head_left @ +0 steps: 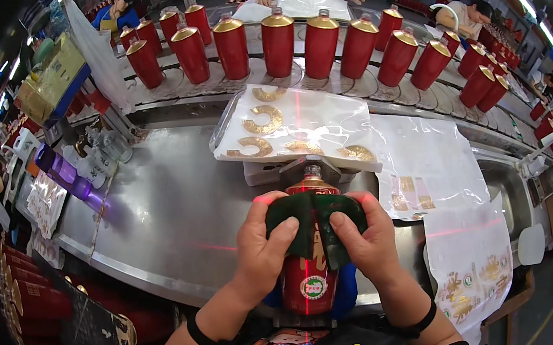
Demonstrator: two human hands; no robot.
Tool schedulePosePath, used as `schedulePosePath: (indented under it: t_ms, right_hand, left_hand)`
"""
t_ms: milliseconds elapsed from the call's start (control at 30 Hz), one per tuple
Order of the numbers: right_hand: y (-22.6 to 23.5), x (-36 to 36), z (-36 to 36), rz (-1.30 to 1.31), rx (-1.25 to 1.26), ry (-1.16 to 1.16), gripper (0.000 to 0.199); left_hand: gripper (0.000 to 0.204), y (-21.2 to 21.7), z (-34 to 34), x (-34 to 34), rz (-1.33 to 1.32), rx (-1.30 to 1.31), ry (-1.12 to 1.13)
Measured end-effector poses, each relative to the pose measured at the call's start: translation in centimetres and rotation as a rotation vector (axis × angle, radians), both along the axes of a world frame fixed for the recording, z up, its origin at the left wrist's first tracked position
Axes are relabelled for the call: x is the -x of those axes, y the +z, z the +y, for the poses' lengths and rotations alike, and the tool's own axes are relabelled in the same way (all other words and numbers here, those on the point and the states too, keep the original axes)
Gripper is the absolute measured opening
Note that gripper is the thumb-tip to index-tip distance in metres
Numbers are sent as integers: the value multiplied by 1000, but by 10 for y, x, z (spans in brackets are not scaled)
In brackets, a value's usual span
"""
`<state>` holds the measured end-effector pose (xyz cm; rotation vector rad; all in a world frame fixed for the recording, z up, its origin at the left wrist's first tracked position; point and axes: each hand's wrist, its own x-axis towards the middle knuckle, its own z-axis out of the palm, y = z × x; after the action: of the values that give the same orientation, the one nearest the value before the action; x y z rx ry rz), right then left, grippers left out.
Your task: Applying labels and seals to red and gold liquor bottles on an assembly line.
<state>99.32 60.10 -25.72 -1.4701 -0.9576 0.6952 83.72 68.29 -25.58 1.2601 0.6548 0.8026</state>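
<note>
A red bottle (295, 286) with gold lettering and a round white-and-green emblem lies in front of me, its clear neck pointing away at a metal fixture (296, 167). Across its upper body rests a dark green flexible pad (295, 212), parted down the middle; I cannot tell if it is one piece or two. My left hand (258, 248) is closed on the pad's left side, thumb on top. The right side is gripped by my right hand (370, 238), thumb likewise on top. Thin red light lines cross the bottle and pad. The hands hide the bottle's sides.
Beyond the fixture lies a clear sheet with gold numeral decals (264, 119). More decal sheets (469, 280) hang at the right, near a sink (507, 194). Red bottles (277, 43) stand along a conveyor (218, 77). A purple bottle (61, 171) stands left on the steel table (161, 179). Several people work beyond.
</note>
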Motion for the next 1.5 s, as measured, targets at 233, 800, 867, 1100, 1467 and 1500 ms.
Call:
schedulePosePath:
  t_ms: [233, 800, 867, 1100, 1467, 1500]
  right_hand:
    - [13, -17, 4, -116, 66, 18, 27]
    - [24, -26, 31, -781, -73, -82, 24]
    - [26, -12, 16, -836, -249, -3, 24]
    - [36, 0, -31, -672, -241, 573, 31]
    - [3, -6, -63, -625, -236, 229, 40]
    - [2, -3, -65, -657, -287, 371, 38]
  left_hand:
    - [33, -11, -2, 18, -164, 230, 93]
    - [31, -38, 2, 62, 90, 173, 46]
    - [32, -42, 6, 65, 174, 119, 71]
    - [57, -53, 9, 74, 950, -612, 141]
    - [104, -46, -51, 65, 534, -881, -73]
    - [104, -50, -50, 64, 521, -880, -59]
